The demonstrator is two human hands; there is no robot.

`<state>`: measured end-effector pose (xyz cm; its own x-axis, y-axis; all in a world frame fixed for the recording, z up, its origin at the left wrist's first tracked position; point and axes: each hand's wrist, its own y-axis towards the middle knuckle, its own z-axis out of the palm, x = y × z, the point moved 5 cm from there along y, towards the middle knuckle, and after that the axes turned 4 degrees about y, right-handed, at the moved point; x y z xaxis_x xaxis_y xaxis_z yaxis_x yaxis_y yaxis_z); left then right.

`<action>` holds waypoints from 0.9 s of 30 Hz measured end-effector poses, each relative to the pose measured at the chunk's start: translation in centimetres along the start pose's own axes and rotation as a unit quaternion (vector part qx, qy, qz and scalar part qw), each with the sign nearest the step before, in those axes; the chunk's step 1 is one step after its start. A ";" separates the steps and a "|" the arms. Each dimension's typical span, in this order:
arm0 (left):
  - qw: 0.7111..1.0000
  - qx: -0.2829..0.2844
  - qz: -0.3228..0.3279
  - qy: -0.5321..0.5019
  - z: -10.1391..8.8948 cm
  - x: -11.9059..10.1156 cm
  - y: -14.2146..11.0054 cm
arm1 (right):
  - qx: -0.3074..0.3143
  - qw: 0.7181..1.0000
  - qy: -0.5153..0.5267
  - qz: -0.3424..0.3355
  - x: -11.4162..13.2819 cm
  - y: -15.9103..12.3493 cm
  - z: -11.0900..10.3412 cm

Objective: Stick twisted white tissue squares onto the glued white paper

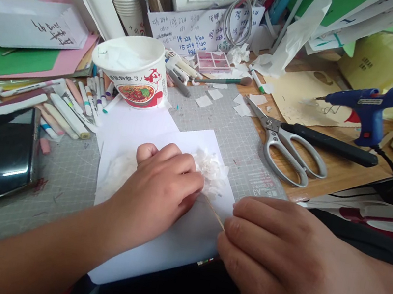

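Observation:
A thin wooden stick (214,211) slants from my right hand up to a ruffled white tissue-paper flower (211,169). My right hand (272,253) is closed around the stick's lower end, its fingertips partly hidden. At the flower's left side, my left hand (168,182) is curled shut with its fingers against the flower's base; the fingertips are out of sight. Beneath both hands lie white sheets of paper (138,252). More thin white tissue (118,172) rests on the paper, left of my left hand and partly covered by it.
On the grey cutting mat (59,185) stands a white paper bucket (133,72). Markers (71,110) and a dark phone (6,156) lie left. Scissors (286,144) and a blue glue gun (368,109) are at the right. A written-on box (203,29) stands behind.

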<state>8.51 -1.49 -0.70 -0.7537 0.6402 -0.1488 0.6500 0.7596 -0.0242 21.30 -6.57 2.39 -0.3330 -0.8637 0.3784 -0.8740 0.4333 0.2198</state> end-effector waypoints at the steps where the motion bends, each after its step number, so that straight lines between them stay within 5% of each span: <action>1: 1.000 -0.002 -0.001 -0.007 0.0 0.0 0.0 | -0.002 1.000 -0.001 0.000 0.0 0.0 0.0; 11: 1.000 -0.007 -0.021 0.003 -0.1 0.3 0.2 | -0.035 0.999 -0.016 -0.006 0.1 -0.2 -0.6; 19: 1.000 -0.028 -0.003 0.006 0.3 0.2 0.2 | -0.160 0.985 -0.060 0.031 0.1 -1.0 -0.9; 27: 0.999 -0.045 -0.002 -0.021 0.3 0.4 0.1 | -0.099 0.995 -0.002 0.008 -1.2 -1.5 -0.9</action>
<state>8.30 -1.21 -1.04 -0.7505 0.6332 -0.1894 0.6339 0.7707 0.0648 23.38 -5.96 2.44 -0.3470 -0.8573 0.3804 -0.7821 0.4884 0.3870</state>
